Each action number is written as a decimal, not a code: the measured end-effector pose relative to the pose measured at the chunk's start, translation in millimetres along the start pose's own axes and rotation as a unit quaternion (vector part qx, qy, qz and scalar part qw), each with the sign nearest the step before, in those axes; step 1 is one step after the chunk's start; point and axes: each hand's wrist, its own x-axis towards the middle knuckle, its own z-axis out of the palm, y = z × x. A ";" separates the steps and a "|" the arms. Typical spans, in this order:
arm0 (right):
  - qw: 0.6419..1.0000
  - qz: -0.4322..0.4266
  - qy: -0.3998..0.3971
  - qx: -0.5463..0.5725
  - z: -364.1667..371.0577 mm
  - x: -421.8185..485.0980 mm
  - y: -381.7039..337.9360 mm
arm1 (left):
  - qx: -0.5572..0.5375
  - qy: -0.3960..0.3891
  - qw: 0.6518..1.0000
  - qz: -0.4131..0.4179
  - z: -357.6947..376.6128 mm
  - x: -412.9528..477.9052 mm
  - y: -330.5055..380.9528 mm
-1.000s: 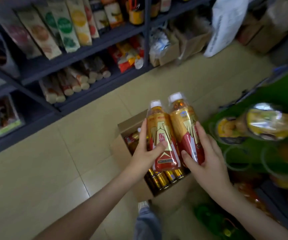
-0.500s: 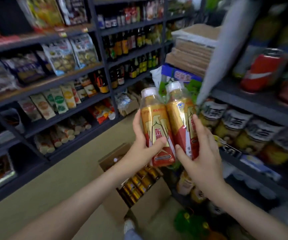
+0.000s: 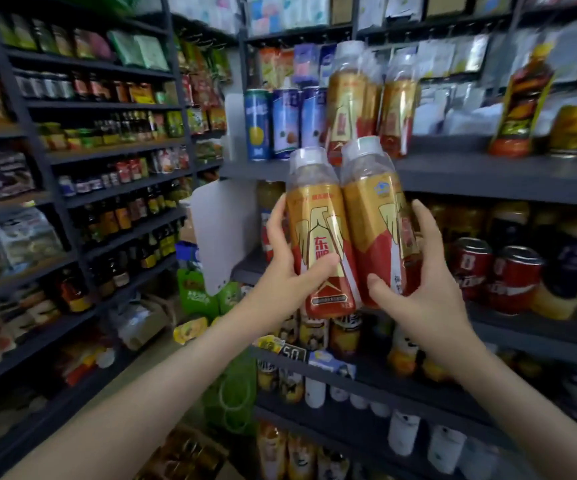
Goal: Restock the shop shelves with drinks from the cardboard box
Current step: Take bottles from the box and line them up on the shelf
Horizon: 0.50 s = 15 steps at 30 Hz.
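Left bottle (image 3: pixel 318 237) touches right bottle (image 3: pixel 373 220), before shelf (image 3: pixel 488 174).

Your left hand (image 3: pixel 290 271) grips one gold-and-red drink bottle (image 3: pixel 318 230), thumb across its label. Your right hand (image 3: pixel 422 289) grips a second bottle (image 3: pixel 373 216). The two touch side by side, white caps up, in front of the grey shelf (image 3: pixel 488 178). On it, matching bottles (image 3: pixel 346 98) stand beside blue cans (image 3: pixel 285 123). Red cans (image 3: pixel 515 278) sit one level lower, to your right.

bottles (image 3: pixel 318 233) | raised | now level with upper shelf (image 3: pixel 488 176) edge
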 end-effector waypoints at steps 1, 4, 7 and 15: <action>1.000 0.012 -0.001 0.011 -15.1 8.6 -0.6 | -0.003 -0.010 1.000 0.017 9.5 11.0 5.0; 0.997 0.059 -0.002 0.054 -54.6 37.8 0.3 | -0.023 -0.044 0.998 0.049 31.1 47.2 17.7; 0.989 0.091 0.032 0.114 -81.0 70.0 3.2 | -0.026 -0.051 0.995 0.083 42.2 89.9 23.1; 0.973 0.092 0.071 0.202 -99.5 158.5 6.9 | -0.054 -0.047 0.984 0.165 26.6 174.0 25.9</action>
